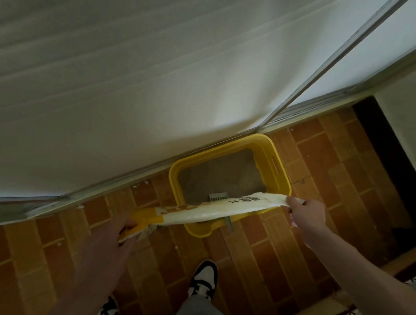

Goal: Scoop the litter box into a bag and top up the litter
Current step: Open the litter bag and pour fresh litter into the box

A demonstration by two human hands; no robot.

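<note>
A yellow litter box [277, 165] is seen at the centre of the frame, set on the tiled floor [327, 196] against the base of a white wall, with grey litter [225, 175] spread thinly inside. A grey slotted scoop [217, 197] is lodged at the box's lower edge, its handle poking out below the rim.

Across the lower rim a white-and-yellow litter bag [222, 207] is stretched flat and nearly level. Its yellow end is gripped by the left hand [117, 235] at lower left, and its white end is pinched by the right hand [304, 215] at centre right, so the hands are well apart with the bag taut between them (which end is the open one cannot be told).

Several risks are judged from this. If the bag is tipped while its mouth hangs outside the rim, litter would be spilled onto the floor. A pinch grip on thin plastic may be lost under shifting weight. The scoop could be buried or knocked by the falling litter. A shoe [204, 278] stands near the box, so a stumble against it is possible.
</note>
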